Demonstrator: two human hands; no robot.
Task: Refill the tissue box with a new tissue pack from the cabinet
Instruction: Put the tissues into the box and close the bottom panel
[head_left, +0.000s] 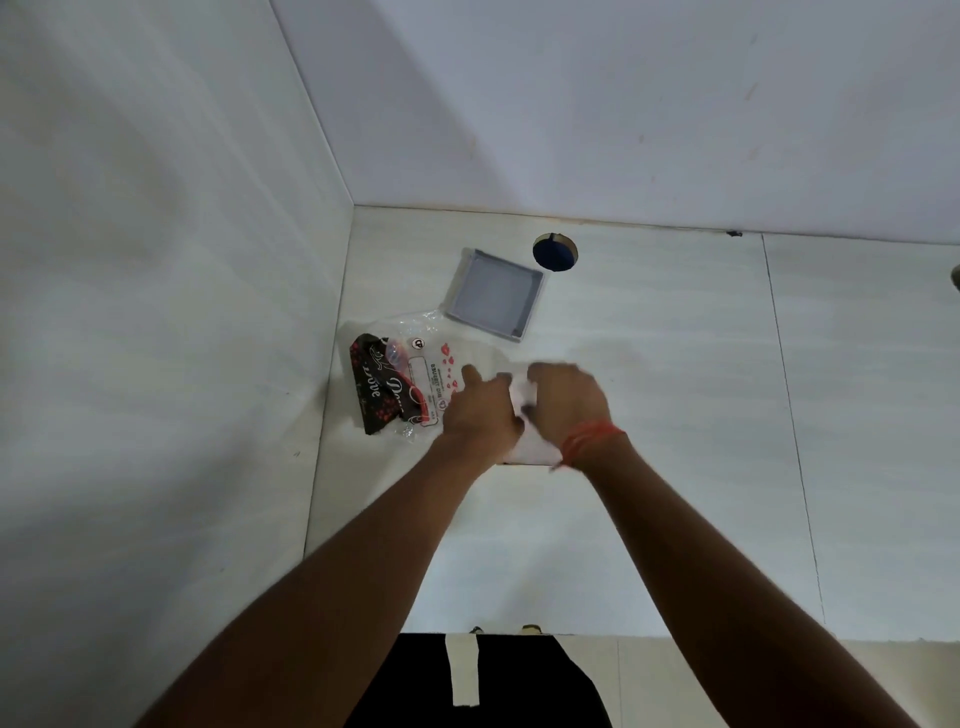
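A white stack of tissues lies on the white counter, gripped from both sides by my left hand and my right hand. Both hands are blurred. Left of them lies the clear plastic tissue wrapper with black and red printing and small red hearts, crumpled and flat on the counter. Behind it, near the back wall, a grey square tissue box part lies open side up, with nothing visible inside. My right wrist wears a red thread band.
A round hole with a dark blue inside is cut in the counter beside the grey box. White walls close the left side and the back. The counter stretches to the right; its front edge is near my body.
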